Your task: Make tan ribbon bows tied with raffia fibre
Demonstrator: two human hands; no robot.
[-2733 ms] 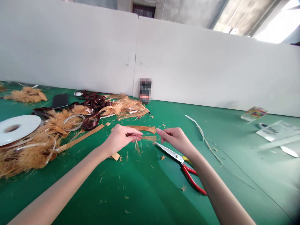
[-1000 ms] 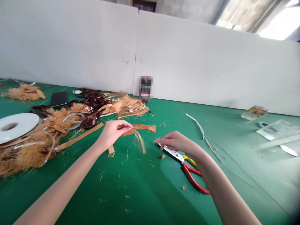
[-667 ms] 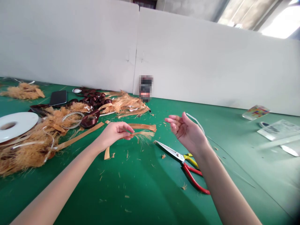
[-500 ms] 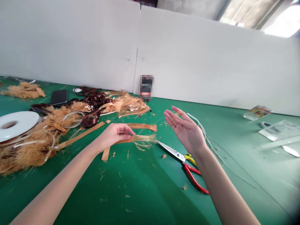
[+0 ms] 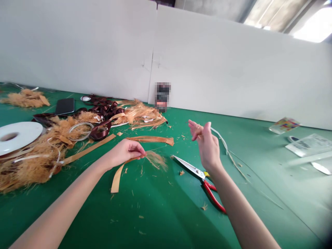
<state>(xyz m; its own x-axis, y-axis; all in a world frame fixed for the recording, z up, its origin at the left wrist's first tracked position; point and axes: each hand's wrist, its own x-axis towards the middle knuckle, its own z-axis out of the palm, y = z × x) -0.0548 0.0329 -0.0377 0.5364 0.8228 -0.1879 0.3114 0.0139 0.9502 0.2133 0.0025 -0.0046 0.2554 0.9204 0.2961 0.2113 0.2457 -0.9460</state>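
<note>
My left hand (image 5: 125,153) is closed in a pinch on a tan ribbon strip (image 5: 116,178), just above the green table (image 5: 160,214). The strip's frayed, fluffy end (image 5: 156,159) sticks out to the right of my fingers, and its other end droops onto the table. My right hand (image 5: 206,142) is raised to the right of the frayed end, edge-on, with thumb and fingers drawn together; what they pinch is too fine to see. Below it lie scissors (image 5: 193,169) with silver blades and red handles, untouched.
Heaps of frayed tan fibre (image 5: 31,162), a white spool (image 5: 18,133), dark brown ribbon (image 5: 103,110) and a phone (image 5: 65,105) crowd the left. A second tan strip (image 5: 153,139) lies ahead. A white strip (image 5: 223,142) and plastic packets (image 5: 306,143) lie right. White partition boards (image 5: 207,69) stand behind.
My right hand let go of the frayed end, lifted off the table, opened, then drew its fingers together. My left hand kept the strip, whose frayed end swung about and fluffed out.
</note>
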